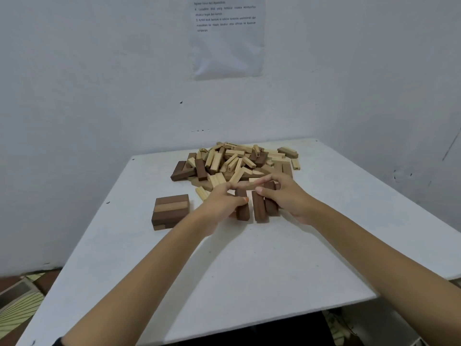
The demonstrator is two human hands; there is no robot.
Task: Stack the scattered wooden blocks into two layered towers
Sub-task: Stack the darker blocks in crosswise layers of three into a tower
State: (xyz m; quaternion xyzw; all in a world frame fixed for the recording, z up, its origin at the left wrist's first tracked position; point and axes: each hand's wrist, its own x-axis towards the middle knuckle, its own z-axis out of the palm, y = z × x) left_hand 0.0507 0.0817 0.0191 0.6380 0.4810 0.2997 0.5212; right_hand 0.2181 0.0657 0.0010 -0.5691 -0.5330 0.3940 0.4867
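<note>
Two layers already up on the started tower [170, 211] at left. Middle: left hand [219, 206] and right hand [287, 196] pinching three dark blocks [259, 208] together, second base underway. Next: squaring them flush. Loose pile [237, 162] behind.

White table [249, 270], pale walls [87, 83], taped sheet [225, 38].

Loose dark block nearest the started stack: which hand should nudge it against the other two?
Left. The left hand already rests on that loose dark block, while the right hand steadies the other two dark blocks.
</note>
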